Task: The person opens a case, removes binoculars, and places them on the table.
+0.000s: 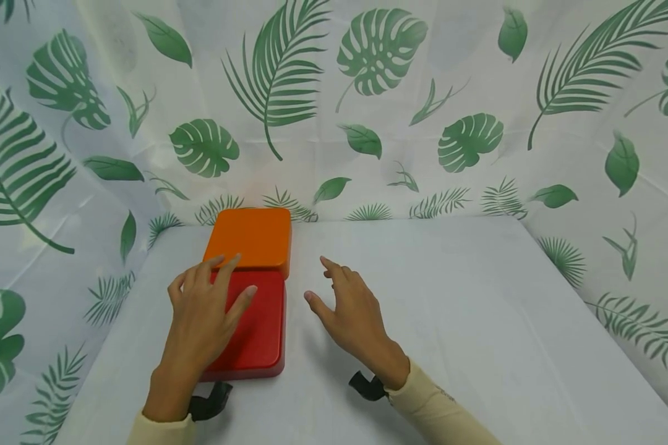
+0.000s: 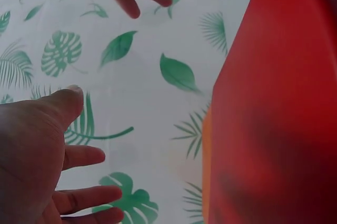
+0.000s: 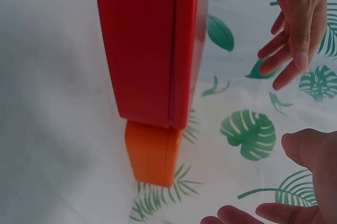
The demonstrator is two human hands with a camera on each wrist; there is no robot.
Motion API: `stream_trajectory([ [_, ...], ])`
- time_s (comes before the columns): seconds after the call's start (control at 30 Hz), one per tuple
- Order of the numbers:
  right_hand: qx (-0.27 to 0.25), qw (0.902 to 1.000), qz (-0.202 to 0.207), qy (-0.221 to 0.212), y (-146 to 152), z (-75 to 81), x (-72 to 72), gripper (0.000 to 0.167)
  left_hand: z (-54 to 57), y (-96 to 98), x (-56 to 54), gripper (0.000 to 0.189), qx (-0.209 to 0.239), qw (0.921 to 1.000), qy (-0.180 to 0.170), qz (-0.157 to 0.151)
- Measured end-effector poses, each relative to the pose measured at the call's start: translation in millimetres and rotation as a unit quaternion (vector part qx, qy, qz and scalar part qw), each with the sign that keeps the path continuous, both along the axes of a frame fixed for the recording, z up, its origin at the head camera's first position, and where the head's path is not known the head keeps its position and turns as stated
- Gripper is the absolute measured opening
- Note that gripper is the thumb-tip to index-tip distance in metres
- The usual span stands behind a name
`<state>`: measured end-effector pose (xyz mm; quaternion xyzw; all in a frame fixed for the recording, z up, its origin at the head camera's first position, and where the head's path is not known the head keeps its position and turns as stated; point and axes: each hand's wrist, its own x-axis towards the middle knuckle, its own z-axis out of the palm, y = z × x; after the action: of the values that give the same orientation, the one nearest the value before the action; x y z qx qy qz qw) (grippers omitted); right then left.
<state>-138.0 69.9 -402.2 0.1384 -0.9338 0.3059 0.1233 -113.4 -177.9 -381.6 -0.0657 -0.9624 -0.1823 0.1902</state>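
A red lidded box lies on the white table, and an orange lidded box stands right behind it, end to end. Over the red box hovers my left hand, fingers spread and slightly bent, holding nothing; it hides the box's left side. My right hand hangs to the right of the red box, apart from it, with its thumb and fingers extended toward the left. In the right wrist view a lid seam shows along the side of the red box, with the orange box beyond it.
A white cloth covers the table. A curtain printed with green leaves closes off the back and both sides. Black straps sit at both wrists, below the cream sleeves.
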Motion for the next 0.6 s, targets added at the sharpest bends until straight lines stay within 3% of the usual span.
stream_trajectory([
  [0.27,-0.005,0.9997,0.009,-0.021,-6,-7.0,1.5,0.073,-3.0,-14.1,4.6,0.068,0.027,0.9995,-0.016,0.007],
  [0.6,-0.028,0.9983,0.032,-0.041,-12,-14.2,2.0,0.071,-7.6,-35.2,10.6,0.067,0.051,0.9976,-0.027,0.038],
])
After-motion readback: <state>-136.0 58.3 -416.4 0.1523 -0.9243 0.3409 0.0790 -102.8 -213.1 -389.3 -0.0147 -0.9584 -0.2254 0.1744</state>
